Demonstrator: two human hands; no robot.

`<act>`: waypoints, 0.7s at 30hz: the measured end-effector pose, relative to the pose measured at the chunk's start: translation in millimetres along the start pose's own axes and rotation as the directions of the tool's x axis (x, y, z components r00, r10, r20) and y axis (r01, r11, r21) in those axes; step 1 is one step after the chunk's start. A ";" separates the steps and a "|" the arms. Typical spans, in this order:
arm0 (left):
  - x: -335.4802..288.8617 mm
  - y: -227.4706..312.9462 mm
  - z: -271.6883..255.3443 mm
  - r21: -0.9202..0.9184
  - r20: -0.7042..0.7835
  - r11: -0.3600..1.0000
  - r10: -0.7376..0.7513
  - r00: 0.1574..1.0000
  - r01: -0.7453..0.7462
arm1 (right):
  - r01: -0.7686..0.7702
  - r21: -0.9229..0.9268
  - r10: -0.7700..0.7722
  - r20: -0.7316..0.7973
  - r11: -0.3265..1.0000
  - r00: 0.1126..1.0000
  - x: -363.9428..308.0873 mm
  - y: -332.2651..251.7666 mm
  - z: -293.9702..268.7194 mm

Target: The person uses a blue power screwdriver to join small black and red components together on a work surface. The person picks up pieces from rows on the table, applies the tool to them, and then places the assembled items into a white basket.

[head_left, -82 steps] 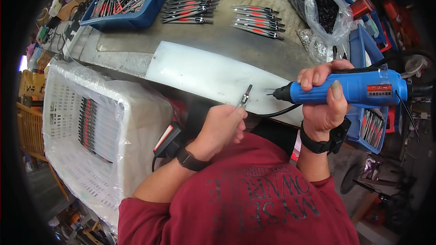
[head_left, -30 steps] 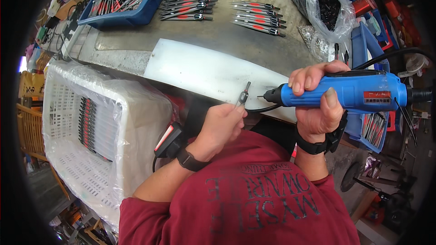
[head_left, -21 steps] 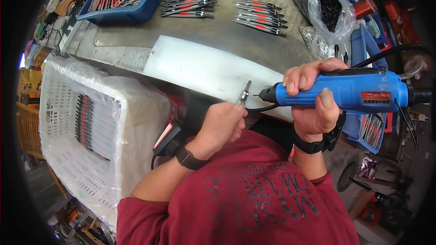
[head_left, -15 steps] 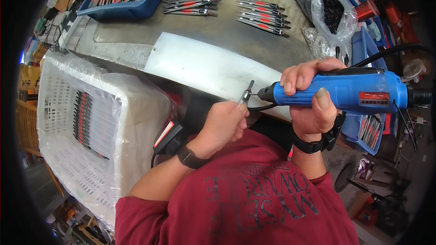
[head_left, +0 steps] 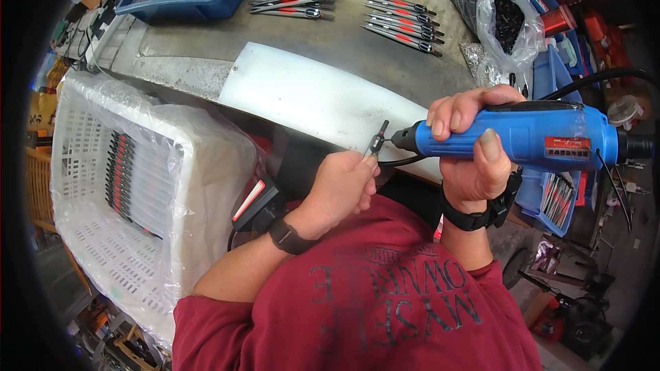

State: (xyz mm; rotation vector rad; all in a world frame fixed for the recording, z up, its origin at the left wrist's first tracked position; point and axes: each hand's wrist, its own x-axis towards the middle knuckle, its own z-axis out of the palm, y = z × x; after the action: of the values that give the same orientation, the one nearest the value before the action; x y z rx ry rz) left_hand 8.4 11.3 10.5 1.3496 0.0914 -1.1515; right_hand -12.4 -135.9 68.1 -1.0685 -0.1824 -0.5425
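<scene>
My right hand (head_left: pixel 474 137) is wrapped round a blue electric screwdriver (head_left: pixel 515 136), which lies level with its black nose pointing left. The thin bit of the screwdriver reaches the dark head of a slim, pen-like grey tool (head_left: pixel 377 143); whether it sits in a screw is too small to tell. That tool stands up, slightly tilted, between the closed fingers of my left hand (head_left: pixel 342 182), which hide its lower part. Behind both hands lies a white board (head_left: pixel 302 93) along the table's near edge.
Rows of grey-and-red pen-like tools (head_left: pixel 402 24) lie on the table (head_left: pixel 206 45); more fill a blue bin (head_left: pixel 199 10). A white plastic-lined basket (head_left: pixel 182 165) stands left. At right are a clear bag of black parts (head_left: pixel 509 27), blue trays (head_left: pixel 543 69) and a black cable (head_left: pixel 591 81).
The pen-like tool and the screwdriver's nose have shifted very slightly right. Both hands keep their grips, and the surroundings have moved a little in the view.
</scene>
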 end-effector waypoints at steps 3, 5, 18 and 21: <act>-0.1 0.5 0.5 0.000 -0.003 1.000 -0.002 1.000 0.002 | -0.011 -0.008 0.010 -0.027 1.000 1.000 -0.5 -0.5 1.3; 0.1 0.5 0.6 0.000 -0.001 1.000 0.005 1.000 -0.005 | -0.009 -0.031 0.009 0.002 0.999 1.000 -0.7 -0.4 2.3; 4.4 -2.7 1.5 -0.144 0.014 0.989 -0.010 1.000 0.012 | -0.138 -0.498 0.088 -0.123 0.856 0.989 7.6 7.8 17.9; 5.9 -4.2 1.3 -0.108 -0.008 0.994 0.014 1.000 -0.015 | -0.033 -0.640 0.010 -0.039 0.767 0.999 10.2 16.4 18.0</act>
State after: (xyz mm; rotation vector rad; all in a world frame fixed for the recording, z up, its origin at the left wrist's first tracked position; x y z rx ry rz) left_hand 7.7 7.6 4.1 1.2562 0.1467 -1.1140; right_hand 6.7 -117.6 67.9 -1.7319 0.0594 -0.6190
